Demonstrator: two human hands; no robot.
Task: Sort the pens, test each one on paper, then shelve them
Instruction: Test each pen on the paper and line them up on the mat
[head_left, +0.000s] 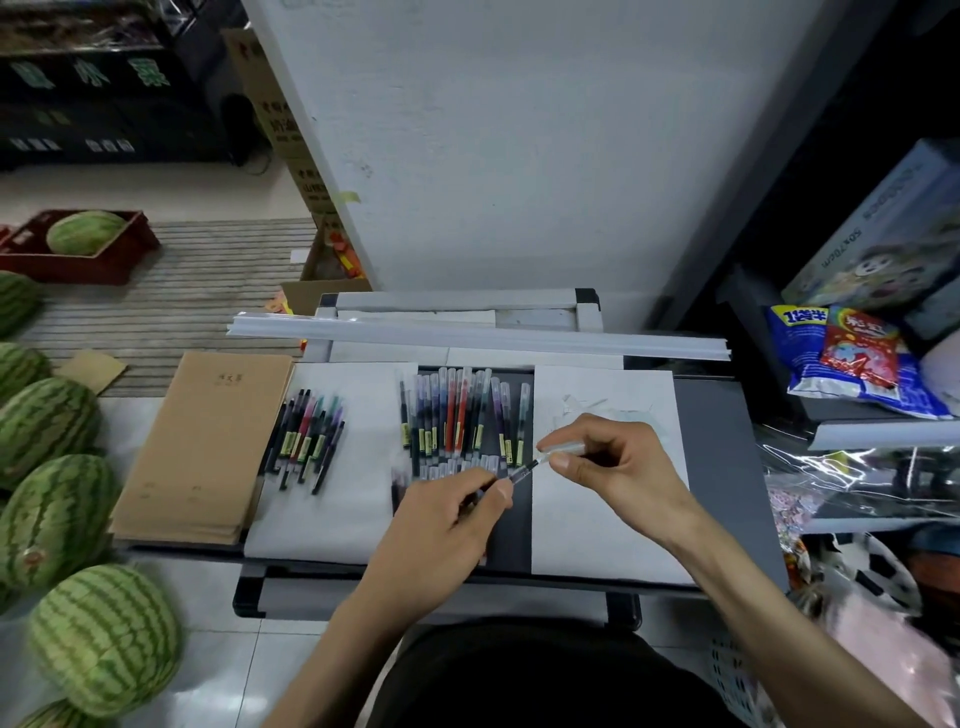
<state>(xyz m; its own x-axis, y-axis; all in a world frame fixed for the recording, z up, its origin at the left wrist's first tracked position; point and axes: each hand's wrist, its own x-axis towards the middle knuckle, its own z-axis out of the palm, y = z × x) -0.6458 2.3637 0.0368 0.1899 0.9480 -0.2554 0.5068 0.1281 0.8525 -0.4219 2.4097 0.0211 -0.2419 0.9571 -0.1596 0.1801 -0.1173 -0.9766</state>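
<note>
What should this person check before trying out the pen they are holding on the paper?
1. Clear plastic cap off the pen: ok, the right hand pinches it, apart from the tip.
2. Dark-barrelled pen held firmly: ok, gripped in the left hand.
3. Bare paper for a test stroke: ok, the white paper sheet under the right hand has free space.
4. Ink colour of this pen: cannot tell, the barrel is mostly hidden by fingers.
5. Sorted groups kept apart: ok, the capped clear-barrel pens lie separate from the dark click pens on the left.
</note>
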